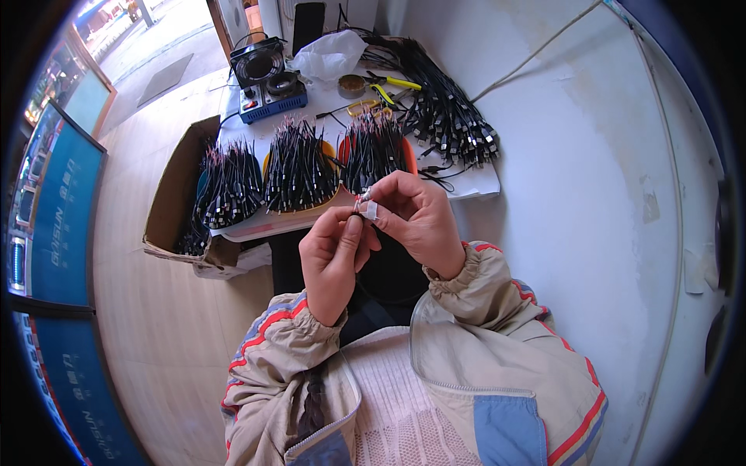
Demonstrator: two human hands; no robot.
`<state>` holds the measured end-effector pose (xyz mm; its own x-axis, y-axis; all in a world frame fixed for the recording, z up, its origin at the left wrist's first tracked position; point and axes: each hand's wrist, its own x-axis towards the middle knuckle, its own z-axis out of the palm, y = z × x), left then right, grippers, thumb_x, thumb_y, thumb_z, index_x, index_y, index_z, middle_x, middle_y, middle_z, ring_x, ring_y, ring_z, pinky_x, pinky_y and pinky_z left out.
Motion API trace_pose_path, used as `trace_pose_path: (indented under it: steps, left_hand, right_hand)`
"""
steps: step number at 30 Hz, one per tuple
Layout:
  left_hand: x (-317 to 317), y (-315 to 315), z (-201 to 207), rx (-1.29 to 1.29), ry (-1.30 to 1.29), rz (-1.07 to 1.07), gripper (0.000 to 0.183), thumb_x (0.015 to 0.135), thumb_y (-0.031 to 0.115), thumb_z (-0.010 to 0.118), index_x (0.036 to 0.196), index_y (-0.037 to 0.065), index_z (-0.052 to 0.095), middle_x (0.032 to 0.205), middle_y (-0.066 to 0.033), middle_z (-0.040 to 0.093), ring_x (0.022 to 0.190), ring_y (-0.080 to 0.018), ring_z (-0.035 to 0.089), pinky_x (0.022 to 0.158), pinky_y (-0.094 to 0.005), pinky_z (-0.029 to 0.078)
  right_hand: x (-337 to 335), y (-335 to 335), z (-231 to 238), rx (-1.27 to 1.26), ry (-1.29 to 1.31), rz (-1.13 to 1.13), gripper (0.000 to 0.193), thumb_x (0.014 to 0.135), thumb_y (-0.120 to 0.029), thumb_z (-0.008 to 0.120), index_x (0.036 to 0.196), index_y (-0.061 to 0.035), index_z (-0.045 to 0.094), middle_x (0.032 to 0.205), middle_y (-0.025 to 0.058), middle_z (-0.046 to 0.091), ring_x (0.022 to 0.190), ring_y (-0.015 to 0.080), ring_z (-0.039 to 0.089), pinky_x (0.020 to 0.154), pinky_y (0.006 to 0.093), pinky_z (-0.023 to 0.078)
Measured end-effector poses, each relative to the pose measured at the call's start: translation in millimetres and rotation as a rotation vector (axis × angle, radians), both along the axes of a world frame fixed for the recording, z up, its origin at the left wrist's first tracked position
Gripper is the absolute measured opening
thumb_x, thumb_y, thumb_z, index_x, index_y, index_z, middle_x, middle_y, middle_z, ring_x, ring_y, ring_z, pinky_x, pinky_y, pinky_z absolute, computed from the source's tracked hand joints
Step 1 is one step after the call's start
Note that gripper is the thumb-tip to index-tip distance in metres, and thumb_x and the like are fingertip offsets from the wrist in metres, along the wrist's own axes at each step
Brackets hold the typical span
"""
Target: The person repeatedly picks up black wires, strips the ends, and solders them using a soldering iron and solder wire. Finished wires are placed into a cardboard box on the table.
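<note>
Small cable piece (364,203) pinched by left hand (338,245) and right hand (412,221), fingertips closed together; held above lap, near table (478,182) edge. Piece may be dropped if pinch is relaxed, strained if hands are pulled apart. Black cables (301,172) may be spilled if containers are knocked: yellow bin (331,148), red bin (409,158), cardboard box (169,206), all cable-filled.

The person (396,388) before me wears a beige jacket (447,342) with gathered cuffs (454,289), red and blue stripes (580,425) on the sleeves (272,365), blue panels (505,427), and a pale pink knitted sweater (385,365).
</note>
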<state>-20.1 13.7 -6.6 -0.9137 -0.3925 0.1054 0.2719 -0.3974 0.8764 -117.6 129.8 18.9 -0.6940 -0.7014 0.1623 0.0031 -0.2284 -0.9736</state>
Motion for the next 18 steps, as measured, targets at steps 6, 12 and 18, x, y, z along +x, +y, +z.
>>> trace_pose_path:
  steps: [6,12,18]
  left_hand:
    - [5.2,1.6,0.8,0.018,-0.032,-0.071,0.016,0.098,0.011,0.053,0.099,-0.003,0.061,0.07,0.0013,0.056,0.055,-0.0015,0.042,0.047,-0.0172,0.028]
    - [8.0,1.6,2.7,0.15,-0.043,-0.212,0.016,0.097,0.011,0.054,0.094,-0.004,0.059,0.066,0.0019,0.05,0.052,-0.0019,0.036,0.045,-0.0183,0.023]
    - [11.2,-1.9,3.4,0.357,-0.045,-0.373,0.016,0.097,0.012,0.054,0.092,-0.003,0.058,0.064,0.0023,0.046,0.05,-0.0028,0.032,0.044,-0.019,0.02]
  right_hand:
    - [-7.1,13.6,-4.9,-0.105,-0.223,0.112,0.018,0.093,-0.017,0.063,0.099,0.0002,0.061,0.085,-0.0003,0.063,0.075,0.0042,0.055,0.068,0.0193,0.046]
    - [-17.4,28.9,2.6,-0.026,-0.06,0.209,0.017,0.091,-0.01,0.063,0.104,0.001,0.06,0.092,0.001,0.062,0.083,0.0061,0.056,0.076,0.0202,0.046]
    - [-16.6,32.5,-1.3,-0.097,0.043,0.255,0.021,0.085,0.005,0.063,0.105,0.002,0.058,0.097,0.0031,0.059,0.092,0.0078,0.057,0.081,0.0221,0.047]
